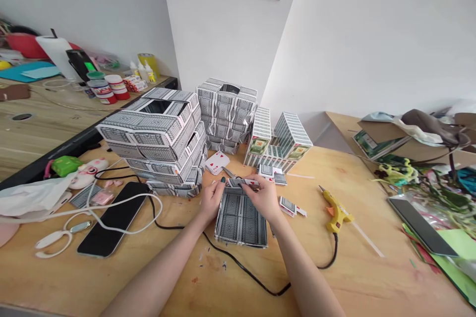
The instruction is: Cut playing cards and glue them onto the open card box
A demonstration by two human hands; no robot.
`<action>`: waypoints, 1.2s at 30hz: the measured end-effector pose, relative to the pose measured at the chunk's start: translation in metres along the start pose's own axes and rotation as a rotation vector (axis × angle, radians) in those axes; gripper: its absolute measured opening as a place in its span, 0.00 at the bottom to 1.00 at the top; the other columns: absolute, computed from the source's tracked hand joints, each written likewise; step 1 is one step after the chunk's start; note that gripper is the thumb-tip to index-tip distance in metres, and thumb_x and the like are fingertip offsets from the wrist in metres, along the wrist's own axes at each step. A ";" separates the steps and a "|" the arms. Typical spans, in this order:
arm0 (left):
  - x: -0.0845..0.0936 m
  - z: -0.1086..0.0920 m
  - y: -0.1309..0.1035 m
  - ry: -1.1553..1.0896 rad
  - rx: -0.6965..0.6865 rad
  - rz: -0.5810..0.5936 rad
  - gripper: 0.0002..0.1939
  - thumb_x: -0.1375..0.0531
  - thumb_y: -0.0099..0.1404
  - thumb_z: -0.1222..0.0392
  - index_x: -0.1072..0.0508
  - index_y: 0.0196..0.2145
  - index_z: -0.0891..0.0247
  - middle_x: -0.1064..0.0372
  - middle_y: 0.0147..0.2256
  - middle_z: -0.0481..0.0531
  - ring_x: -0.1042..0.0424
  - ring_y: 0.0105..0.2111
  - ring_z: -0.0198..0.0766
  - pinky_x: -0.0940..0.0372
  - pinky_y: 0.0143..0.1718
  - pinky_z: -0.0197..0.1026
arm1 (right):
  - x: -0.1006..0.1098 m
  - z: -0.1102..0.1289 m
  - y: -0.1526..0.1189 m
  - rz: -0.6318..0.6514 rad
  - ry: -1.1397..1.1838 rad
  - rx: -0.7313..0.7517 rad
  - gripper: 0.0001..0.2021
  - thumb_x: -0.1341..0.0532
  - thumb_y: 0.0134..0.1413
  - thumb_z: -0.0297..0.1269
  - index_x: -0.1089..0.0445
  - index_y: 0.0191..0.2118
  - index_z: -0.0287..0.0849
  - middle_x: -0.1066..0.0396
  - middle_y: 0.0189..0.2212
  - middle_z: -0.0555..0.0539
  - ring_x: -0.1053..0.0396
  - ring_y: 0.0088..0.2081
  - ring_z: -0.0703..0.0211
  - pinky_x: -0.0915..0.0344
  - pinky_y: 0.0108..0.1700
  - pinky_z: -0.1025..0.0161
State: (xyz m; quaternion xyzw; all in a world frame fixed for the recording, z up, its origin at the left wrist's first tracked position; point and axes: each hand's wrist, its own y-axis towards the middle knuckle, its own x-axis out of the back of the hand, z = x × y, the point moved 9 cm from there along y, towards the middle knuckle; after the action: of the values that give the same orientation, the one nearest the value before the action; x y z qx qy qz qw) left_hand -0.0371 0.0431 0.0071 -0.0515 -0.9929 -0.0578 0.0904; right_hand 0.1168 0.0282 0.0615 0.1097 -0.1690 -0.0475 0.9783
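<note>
A shallow open box made of playing cards (241, 220) lies in front of me, its grey patterned card backs facing up inside. At its far edge, my left hand (212, 199) pinches the left end of a folded playing card (250, 183) that shows a red heart. My right hand (265, 198) grips the same card from the right, fingers bent over it. Just beyond are loose playing cards (217, 162), face up, with scissors partly hidden beside them. Small stacks of cards (287, 206) lie right of my right hand.
Card-built boxes (148, 133) are stacked at left, with another card structure (227, 109) behind. Green card boxes (278, 141) stand at back right. A yellow glue gun (336, 210) lies right, its black cord crossing before me. A phone (113, 220) and white scissors (55, 242) lie left.
</note>
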 end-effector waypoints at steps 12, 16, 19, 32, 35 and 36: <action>-0.008 0.008 0.000 -0.088 0.087 0.040 0.18 0.54 0.61 0.52 0.37 0.19 0.62 0.39 0.19 0.48 0.38 0.24 0.36 0.42 0.26 0.37 | -0.026 0.055 0.018 0.386 -0.867 0.183 0.09 0.42 0.42 0.28 0.26 0.27 0.47 0.27 0.23 0.48 0.31 0.29 0.54 0.44 0.29 0.64; -0.006 0.002 -0.001 -0.104 0.087 0.026 0.19 0.55 0.62 0.53 0.36 0.19 0.64 0.38 0.20 0.48 0.38 0.25 0.36 0.42 0.28 0.37 | -0.029 0.057 0.023 0.460 -0.951 0.142 0.11 0.43 0.44 0.29 0.28 0.35 0.48 0.27 0.29 0.49 0.31 0.33 0.56 0.43 0.32 0.65; -0.012 -0.009 -0.004 -0.200 0.041 0.149 0.17 0.53 0.61 0.53 0.31 0.28 0.67 0.33 0.25 0.51 0.36 0.31 0.38 0.41 0.34 0.39 | -0.029 0.052 0.023 0.473 -0.874 0.135 0.13 0.44 0.45 0.29 0.29 0.38 0.47 0.27 0.31 0.50 0.31 0.35 0.58 0.42 0.36 0.66; -0.024 -0.013 -0.009 -0.220 -0.003 0.295 0.13 0.50 0.54 0.64 0.31 0.35 0.66 0.36 0.28 0.48 0.39 0.30 0.36 0.43 0.31 0.37 | -0.028 0.042 0.012 0.467 -0.765 0.143 0.10 0.45 0.47 0.32 0.29 0.36 0.45 0.27 0.31 0.50 0.31 0.34 0.59 0.41 0.36 0.66; -0.024 -0.014 -0.008 -0.236 -0.013 0.298 0.11 0.50 0.53 0.65 0.32 0.34 0.66 0.38 0.27 0.47 0.40 0.31 0.36 0.44 0.31 0.36 | -0.034 0.045 0.014 0.523 -0.995 0.136 0.09 0.46 0.48 0.33 0.30 0.35 0.44 0.27 0.30 0.48 0.31 0.35 0.56 0.41 0.35 0.65; -0.025 -0.014 -0.008 -0.243 -0.010 0.300 0.11 0.50 0.53 0.65 0.32 0.33 0.66 0.38 0.27 0.47 0.40 0.30 0.36 0.44 0.31 0.36 | -0.037 0.046 0.014 0.546 -1.063 0.134 0.09 0.46 0.48 0.33 0.30 0.35 0.44 0.27 0.31 0.47 0.31 0.36 0.55 0.41 0.35 0.65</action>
State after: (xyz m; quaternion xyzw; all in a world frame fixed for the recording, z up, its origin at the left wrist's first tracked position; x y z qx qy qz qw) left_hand -0.0116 0.0308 0.0153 -0.2060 -0.9774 -0.0420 -0.0227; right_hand 0.0671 0.0380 0.0950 0.0848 -0.6597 0.1677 0.7277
